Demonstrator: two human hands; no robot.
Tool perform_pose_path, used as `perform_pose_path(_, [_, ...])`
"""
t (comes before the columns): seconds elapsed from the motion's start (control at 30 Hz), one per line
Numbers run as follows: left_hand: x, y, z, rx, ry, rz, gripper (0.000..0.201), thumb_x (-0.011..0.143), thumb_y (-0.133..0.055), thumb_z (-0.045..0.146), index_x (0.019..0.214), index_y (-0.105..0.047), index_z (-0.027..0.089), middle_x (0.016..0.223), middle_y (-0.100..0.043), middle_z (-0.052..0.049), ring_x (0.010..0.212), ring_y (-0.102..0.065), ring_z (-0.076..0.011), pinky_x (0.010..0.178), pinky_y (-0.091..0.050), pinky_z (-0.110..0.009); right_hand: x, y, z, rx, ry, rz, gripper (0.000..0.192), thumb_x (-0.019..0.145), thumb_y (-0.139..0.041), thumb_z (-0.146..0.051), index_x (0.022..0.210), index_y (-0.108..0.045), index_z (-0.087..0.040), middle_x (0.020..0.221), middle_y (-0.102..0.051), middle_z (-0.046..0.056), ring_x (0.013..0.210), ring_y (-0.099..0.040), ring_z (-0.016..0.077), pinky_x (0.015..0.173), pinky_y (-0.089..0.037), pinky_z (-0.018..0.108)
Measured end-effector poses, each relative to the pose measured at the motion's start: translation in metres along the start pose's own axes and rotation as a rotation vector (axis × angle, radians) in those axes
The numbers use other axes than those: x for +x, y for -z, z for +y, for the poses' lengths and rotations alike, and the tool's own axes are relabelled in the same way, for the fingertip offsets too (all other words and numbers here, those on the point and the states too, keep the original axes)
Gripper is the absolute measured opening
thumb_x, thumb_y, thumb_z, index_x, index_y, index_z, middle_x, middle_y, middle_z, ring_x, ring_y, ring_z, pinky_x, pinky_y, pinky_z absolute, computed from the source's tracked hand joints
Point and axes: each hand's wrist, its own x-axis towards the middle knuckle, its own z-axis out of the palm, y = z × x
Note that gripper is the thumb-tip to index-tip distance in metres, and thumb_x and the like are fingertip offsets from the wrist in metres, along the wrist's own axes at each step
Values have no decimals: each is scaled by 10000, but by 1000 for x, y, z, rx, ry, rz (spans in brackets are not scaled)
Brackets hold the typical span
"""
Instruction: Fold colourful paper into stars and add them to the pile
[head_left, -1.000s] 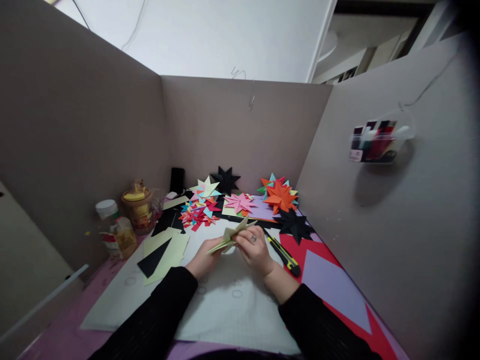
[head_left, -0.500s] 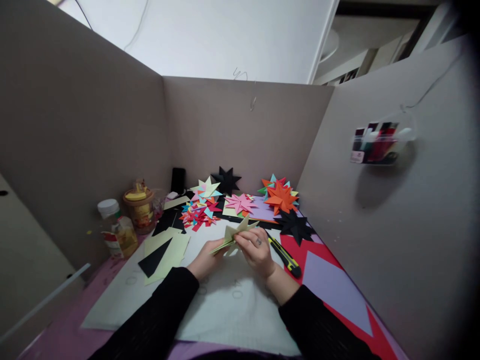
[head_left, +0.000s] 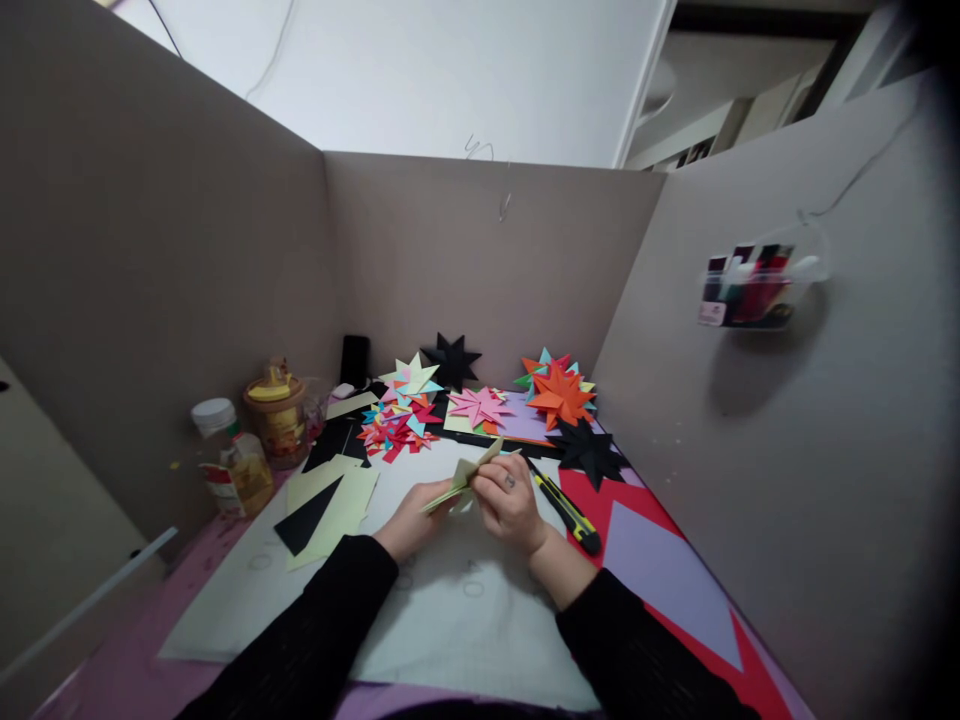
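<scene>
Both my hands hold a folded pale-green paper piece (head_left: 466, 474) just above the white work sheet (head_left: 450, 610). My left hand (head_left: 411, 520) pinches its lower left end from below. My right hand (head_left: 511, 500), with a ring on one finger, grips its upper right part, and a pointed tip sticks up past the fingers. Behind the hands lie several finished paper stars: a red and blue heap (head_left: 394, 430), a pink star (head_left: 478, 405), an orange star (head_left: 559, 393) and a black star (head_left: 589, 450).
A yellow and black utility knife (head_left: 566, 510) lies just right of my right hand. Pale-green sheets with a black triangle (head_left: 326, 505) lie to the left, with a bottle (head_left: 229, 460) and a jar (head_left: 279, 415) beyond. Red and lilac paper (head_left: 667, 575) covers the right side. Grey partitions enclose the desk.
My hands have turned the pale-green piece slightly, and its raised tip sits a little lower and nearer my fingers. Everything else on the desk stays where it was.
</scene>
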Motion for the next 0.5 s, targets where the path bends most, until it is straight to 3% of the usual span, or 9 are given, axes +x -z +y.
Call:
perform_pose_path(0.3, [-1, -3, -6, 19, 13, -20, 342, 910, -436, 356, 807, -651, 111, 746, -623, -27, 677, -508, -144, 656, -418, -241, 3, -1, -3, -24, 16, -16, 126, 812, -494, -172, 799, -617, -195, 825, -633, 41, 875, -491, 204, 828, -326, 400])
perform_pose_path(0.5, [1, 0, -2, -49, 78, 49, 333, 884, -472, 387, 828, -670, 125, 780, -643, -39, 701, -515, -162, 680, -423, -262, 2, 0, 3, -68, -67, 9, 125, 855, -501, -215, 846, -625, -209, 823, -635, 33, 869, -478, 193, 875, -312, 400])
